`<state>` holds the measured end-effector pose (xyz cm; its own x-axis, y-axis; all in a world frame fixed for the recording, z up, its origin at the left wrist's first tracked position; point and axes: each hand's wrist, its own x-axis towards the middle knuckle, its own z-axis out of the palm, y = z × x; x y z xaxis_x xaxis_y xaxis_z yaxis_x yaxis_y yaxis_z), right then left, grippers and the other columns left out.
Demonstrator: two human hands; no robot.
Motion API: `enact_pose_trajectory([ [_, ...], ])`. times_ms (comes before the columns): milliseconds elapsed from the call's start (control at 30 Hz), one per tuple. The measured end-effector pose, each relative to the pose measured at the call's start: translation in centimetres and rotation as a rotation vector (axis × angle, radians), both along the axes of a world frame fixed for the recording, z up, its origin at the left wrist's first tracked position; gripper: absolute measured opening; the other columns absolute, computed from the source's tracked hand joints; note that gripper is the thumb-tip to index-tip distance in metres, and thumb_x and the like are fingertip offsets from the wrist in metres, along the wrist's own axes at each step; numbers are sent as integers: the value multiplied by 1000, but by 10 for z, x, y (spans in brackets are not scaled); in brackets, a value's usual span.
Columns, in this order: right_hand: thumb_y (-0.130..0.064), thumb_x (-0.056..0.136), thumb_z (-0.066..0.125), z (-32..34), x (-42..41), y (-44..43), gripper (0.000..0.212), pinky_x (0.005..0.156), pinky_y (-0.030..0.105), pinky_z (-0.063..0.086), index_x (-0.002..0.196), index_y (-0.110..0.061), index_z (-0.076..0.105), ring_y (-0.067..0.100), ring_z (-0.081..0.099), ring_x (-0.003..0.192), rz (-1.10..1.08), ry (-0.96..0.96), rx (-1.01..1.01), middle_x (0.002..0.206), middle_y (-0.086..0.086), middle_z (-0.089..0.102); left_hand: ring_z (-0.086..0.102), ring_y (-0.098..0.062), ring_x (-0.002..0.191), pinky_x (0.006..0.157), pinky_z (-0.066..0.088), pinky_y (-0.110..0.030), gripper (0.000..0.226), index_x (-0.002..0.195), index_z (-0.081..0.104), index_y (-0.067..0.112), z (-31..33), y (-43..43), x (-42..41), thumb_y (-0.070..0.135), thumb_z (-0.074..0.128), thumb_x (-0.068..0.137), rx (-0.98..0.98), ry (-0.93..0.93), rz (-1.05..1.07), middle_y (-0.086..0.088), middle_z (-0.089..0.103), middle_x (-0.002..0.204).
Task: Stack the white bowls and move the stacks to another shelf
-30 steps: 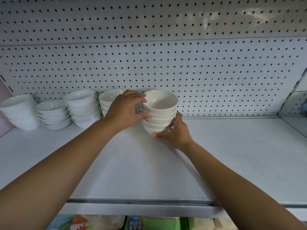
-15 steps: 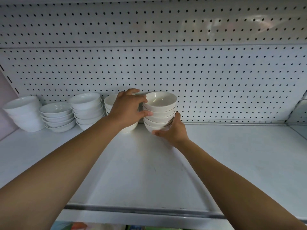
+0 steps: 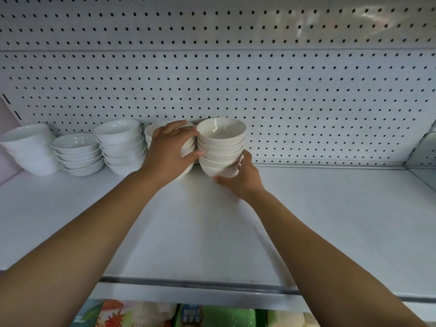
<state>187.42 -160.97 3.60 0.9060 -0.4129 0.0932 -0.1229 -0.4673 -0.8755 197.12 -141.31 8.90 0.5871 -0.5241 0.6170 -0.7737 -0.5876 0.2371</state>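
Soft, even, cool light gives the white shelf (image 3: 330, 220) and pegboard (image 3: 283, 95) a pale blue-grey cast. A smeared glare patch sits on the pegboard's upper right, and a small highlight glints inside the top of the stack of bowls (image 3: 220, 147). Faint, diffuse shadows lie beneath the forearms (image 3: 306, 232). The wide lens bends straight edges near the borders. The packages (image 3: 212, 315) below look blurred.

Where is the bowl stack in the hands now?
Head view: the held bowl stack is at the back of the shelf by the pegboard, between the left hand and right hand, just right of another bowl stack.
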Motion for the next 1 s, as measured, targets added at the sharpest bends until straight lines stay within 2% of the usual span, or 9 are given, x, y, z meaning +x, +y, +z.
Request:
enact_pose_trajectory([
  [100, -30, 78, 89, 3, -19, 2, 100, 91, 27, 38, 154, -18, 25, 26, 53, 130, 38, 47, -56, 142, 3, 54, 47, -19, 143, 117, 31, -43, 50, 124, 73, 17, -14, 20, -20, 49, 69, 86, -29, 18, 25, 5, 66, 139],
  [200, -36, 79, 89, 9, -46, 8, 111, 95, 26, 36, 160, -23, 14, 22, 46, 138, 101, 71, -75, 153, 0, 46, 51, -20, 140, 116, 40, -46, 49, 125, 72, 14, -30, 42, -48, 44, 73, 87, -71, 114, 39, 2, 65, 141],
  [367, -48, 79, 86, 12, -87, 45, 113, 113, 25, 28, 163, -27, 13, 14, 31, 150, 187, 59, -203, 165, -6, 32, 49, -15, 138, 115, 35, -29, 56, 140, 61, 17, -50, 76, -108, 32, 81, 89, -164, 330, 140, 3, 58, 149],
  [533, -46, 83, 83, 8, -123, 95, 104, 111, 17, 24, 162, -29, 19, 8, 31, 148, 340, 21, -287, 164, -9, 32, 49, -9, 136, 115, 36, -25, 49, 134, 65, 13, -80, 124, -177, 33, 80, 91, -300, 333, 272, 8, 57, 143],
  [667, -42, 84, 84, -4, -153, 146, 93, 104, -5, 16, 159, -27, 30, 6, 35, 143, 510, -22, -350, 158, -10, 39, 49, -9, 136, 117, 36, -22, 48, 131, 67, 12, -101, 165, -227, 32, 76, 88, -325, 340, 331, 7, 59, 141],
  [733, -38, 85, 84, -12, -166, 171, 89, 104, -6, 17, 157, -28, 34, 5, 39, 141, 572, -26, -329, 155, -9, 44, 49, -7, 135, 117, 36, -21, 47, 131, 66, 13, -107, 191, -244, 29, 80, 89, -300, 379, 381, 8, 58, 141],
  [833, -39, 85, 83, -21, -182, 212, 86, 102, -4, 21, 156, -33, 35, -4, 40, 134, 655, -10, -296, 151, -13, 47, 53, -15, 134, 113, 43, -37, 50, 133, 66, 12, -116, 238, -272, 22, 84, 88, -288, 452, 506, 4, 59, 141],
  [933, -40, 83, 83, -27, -197, 259, 84, 96, -1, 22, 154, -33, 39, -12, 36, 121, 748, 26, -290, 145, -18, 47, 46, -2, 131, 109, 40, -33, 51, 134, 64, 14, -122, 287, -316, 40, 75, 91, -285, 462, 613, 10, 57, 138],
  [1000, -39, 85, 83, -31, -210, 294, 83, 95, -4, 19, 155, -33, 37, -10, 35, 124, 833, 65, -304, 146, -18, 44, 45, -1, 131, 109, 39, -33, 57, 136, 63, 14, -125, 318, -354, 44, 70, 87, -286, 485, 696, 9, 58, 138],
])
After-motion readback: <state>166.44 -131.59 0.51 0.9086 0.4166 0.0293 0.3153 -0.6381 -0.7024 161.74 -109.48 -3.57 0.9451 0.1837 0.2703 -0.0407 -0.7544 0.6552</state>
